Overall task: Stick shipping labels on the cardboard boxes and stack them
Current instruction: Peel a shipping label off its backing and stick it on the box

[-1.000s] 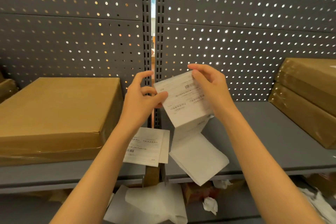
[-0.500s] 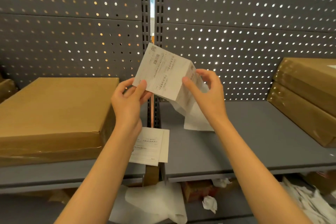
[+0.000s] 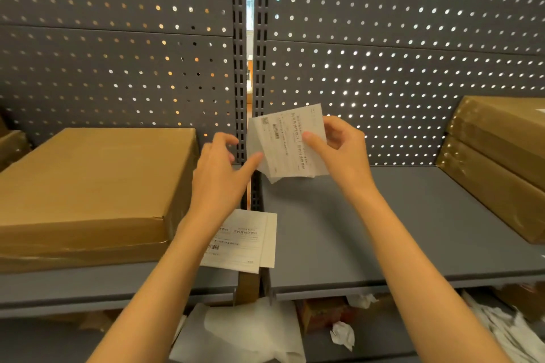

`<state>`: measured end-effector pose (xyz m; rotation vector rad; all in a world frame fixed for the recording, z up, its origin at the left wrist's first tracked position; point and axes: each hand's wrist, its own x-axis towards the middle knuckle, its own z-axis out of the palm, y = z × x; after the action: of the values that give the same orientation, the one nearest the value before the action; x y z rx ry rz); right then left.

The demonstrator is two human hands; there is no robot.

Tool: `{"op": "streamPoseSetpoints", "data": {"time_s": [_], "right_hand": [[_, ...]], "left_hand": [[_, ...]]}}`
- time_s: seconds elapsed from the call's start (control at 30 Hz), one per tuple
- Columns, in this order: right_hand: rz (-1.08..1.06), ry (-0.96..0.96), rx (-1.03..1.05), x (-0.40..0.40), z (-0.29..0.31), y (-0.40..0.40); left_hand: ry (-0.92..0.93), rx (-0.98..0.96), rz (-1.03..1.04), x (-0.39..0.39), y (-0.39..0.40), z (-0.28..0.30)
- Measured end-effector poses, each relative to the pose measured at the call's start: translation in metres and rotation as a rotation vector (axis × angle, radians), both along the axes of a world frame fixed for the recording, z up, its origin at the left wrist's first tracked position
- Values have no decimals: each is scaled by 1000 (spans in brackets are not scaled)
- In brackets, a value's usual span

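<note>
From the head camera, the right hand [image 3: 339, 147] pinches a shipping label [image 3: 290, 141] between thumb and fingers, holding it tilted in the air above the grey shelf [image 3: 368, 230]. The left hand [image 3: 219, 168] has a loose, wide grip: its fingers are spread, and the thumb tip touches the label's lower left edge. A large cardboard box [image 3: 88, 186] lies flat on the shelf at left; two stacked boxes [image 3: 501, 162] sit at right. More labels [image 3: 244, 242] lie at the shelf's front edge.
</note>
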<state>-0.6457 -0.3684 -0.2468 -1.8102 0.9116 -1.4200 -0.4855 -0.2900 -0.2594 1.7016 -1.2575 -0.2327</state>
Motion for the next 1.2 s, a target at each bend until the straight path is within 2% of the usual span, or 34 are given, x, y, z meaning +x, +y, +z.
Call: {"op": "streamPoseSetpoints", "data": {"time_s": [0.1,0.23,0.57,1.2], "right_hand": [[33,41,-13,3,2,2],[114,129,-52,9,4,7],[146,282,-88,13,9,9],[156,320,-56,12,8,7]], "left_hand": [[15,-189,-140,5,-5,12],[-194,-296,-226,9,-9,25],[-173,-319,-327,12,-15,39],[-152,-373,-322,11,-16,36]]}}
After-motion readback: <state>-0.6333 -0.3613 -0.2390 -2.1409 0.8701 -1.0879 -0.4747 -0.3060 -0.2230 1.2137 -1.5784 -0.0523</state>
